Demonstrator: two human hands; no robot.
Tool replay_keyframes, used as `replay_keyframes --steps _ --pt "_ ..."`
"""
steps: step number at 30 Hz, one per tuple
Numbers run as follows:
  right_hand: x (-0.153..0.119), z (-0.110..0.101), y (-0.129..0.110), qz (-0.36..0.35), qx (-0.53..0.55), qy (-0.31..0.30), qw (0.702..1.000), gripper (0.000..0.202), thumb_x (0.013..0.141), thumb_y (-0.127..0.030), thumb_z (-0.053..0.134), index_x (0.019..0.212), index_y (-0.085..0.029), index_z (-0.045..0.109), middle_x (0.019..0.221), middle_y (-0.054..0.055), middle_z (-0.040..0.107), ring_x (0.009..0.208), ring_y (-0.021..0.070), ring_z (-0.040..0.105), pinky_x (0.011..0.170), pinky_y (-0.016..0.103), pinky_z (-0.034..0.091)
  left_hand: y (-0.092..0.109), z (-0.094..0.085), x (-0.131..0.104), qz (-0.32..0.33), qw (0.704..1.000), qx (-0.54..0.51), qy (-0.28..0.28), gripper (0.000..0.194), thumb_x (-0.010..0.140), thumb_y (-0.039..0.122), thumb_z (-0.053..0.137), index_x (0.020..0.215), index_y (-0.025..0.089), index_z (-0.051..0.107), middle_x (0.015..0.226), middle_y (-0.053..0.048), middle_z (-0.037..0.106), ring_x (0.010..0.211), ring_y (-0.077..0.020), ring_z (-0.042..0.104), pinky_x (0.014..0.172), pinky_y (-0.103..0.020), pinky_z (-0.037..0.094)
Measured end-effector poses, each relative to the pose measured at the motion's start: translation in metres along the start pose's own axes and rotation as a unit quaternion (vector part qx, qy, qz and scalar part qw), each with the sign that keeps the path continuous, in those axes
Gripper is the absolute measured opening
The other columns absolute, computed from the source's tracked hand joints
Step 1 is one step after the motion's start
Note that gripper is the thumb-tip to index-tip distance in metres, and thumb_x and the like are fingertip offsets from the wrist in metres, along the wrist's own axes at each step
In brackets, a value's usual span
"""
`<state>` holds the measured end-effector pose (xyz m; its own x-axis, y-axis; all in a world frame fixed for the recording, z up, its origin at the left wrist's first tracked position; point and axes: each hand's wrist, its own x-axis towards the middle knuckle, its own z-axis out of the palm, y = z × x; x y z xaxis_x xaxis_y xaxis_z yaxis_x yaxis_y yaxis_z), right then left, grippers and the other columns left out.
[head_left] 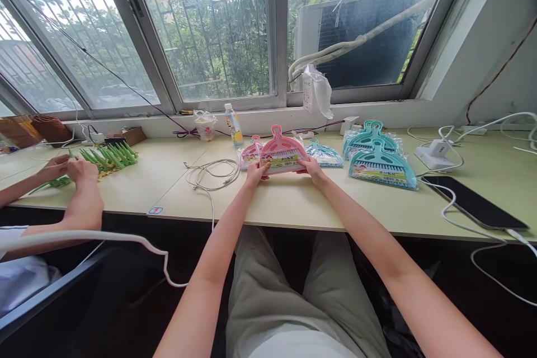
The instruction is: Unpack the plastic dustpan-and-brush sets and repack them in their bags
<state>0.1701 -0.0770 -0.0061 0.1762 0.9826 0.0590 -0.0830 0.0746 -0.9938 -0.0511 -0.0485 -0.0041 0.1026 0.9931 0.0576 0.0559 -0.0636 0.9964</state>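
Between my two hands I hold a pink dustpan and brush set (282, 148) in clear wrapping, upright, its handle loop pointing up. My left hand (257, 172) grips its left lower corner, and my right hand (310, 170) grips the right lower corner. Just behind it on the left is another pink set (250, 151), partly hidden. Behind it on the right, a teal set (324, 154) lies on the table. Further right, several wrapped teal sets stand together, the front teal set (381, 168) nearest the table's edge.
A coiled cable (216, 174) lies left of my hands. A drink bottle (234, 126) and a plastic cup (205, 126) stand by the window. On the right are a phone (474, 202) and a charger (436, 154) with cords. At far left, another person's hands (79, 170) work beside green pieces (113, 158).
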Motion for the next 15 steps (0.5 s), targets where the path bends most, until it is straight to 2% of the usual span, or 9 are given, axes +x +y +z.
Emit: replay_keyframes --steps 6,10,15 --pt "0.0027 0.0003 0.0019 -0.004 -0.008 0.01 1.0 0.017 0.085 -0.029 0.068 0.093 -0.018 0.058 0.078 0.003 0.071 0.055 0.0149 0.067 0.05 0.025 0.056 -0.0015 0.0004 0.0009 0.003 1.0 0.021 -0.01 0.03 0.076 0.033 0.078 0.093 0.013 0.064 0.073 -0.003 0.066 0.044 -0.0099 0.055 0.043 -0.025 0.051" --pt "0.0032 -0.0001 0.0027 -0.015 -0.011 0.012 1.0 0.02 0.083 -0.03 0.068 0.096 -0.018 0.058 0.082 0.004 0.071 0.06 0.0153 0.066 0.053 0.027 0.058 -0.0024 0.0025 0.0007 0.007 0.999 0.043 -0.007 0.036 0.078 0.038 0.077 0.099 0.013 0.063 0.075 -0.004 0.066 0.043 -0.0113 0.056 0.043 -0.026 0.049" --pt "0.0037 -0.0003 0.0067 -0.042 -0.021 0.007 0.999 0.018 0.083 -0.027 0.062 0.099 -0.019 0.06 0.09 0.004 0.071 0.066 0.0157 0.066 0.054 0.027 0.058 -0.0015 0.0033 -0.0021 0.001 0.999 0.037 -0.002 0.048 0.077 0.049 0.076 0.107 0.014 0.061 0.088 -0.009 0.068 0.054 -0.0153 0.061 0.046 -0.028 0.052"
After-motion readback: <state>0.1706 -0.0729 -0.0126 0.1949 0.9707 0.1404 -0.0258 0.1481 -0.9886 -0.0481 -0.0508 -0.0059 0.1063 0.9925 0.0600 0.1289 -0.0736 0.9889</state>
